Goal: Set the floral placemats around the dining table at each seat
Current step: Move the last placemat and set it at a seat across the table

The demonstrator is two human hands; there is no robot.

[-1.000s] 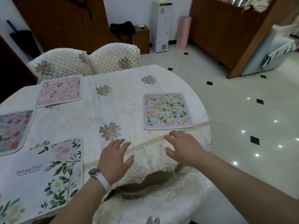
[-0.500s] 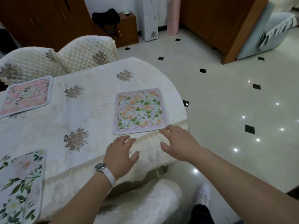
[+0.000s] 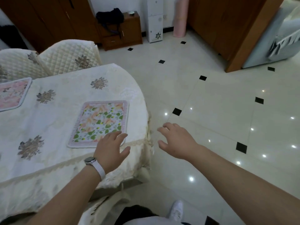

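A floral placemat (image 3: 99,121) with orange flowers and green leaves lies flat near the right end of the dining table (image 3: 53,161), which wears a cream embroidered cloth. My left hand (image 3: 112,150), with a white watch on the wrist, hovers open over the mat's near right corner and holds nothing. Off the table's right edge, my right hand (image 3: 177,141) hangs open over the floor, fingers spread and empty. A pink floral placemat (image 3: 13,93) lies at the far left, cut by the frame edge.
Two quilted cream chairs (image 3: 68,54) stand behind the table. Another cream-covered chair (image 3: 103,207) is tucked under the near edge by my legs. Glossy tiled floor (image 3: 211,103) spreads to the right. A wooden cabinet (image 3: 123,33) with a dark bag, a white appliance and a pink roll line the back wall.
The view has swung right, so the near-left placemats have left the frame. My right hand has gone from the table edge out over the floor; my left hand now overlaps the mat's corner.
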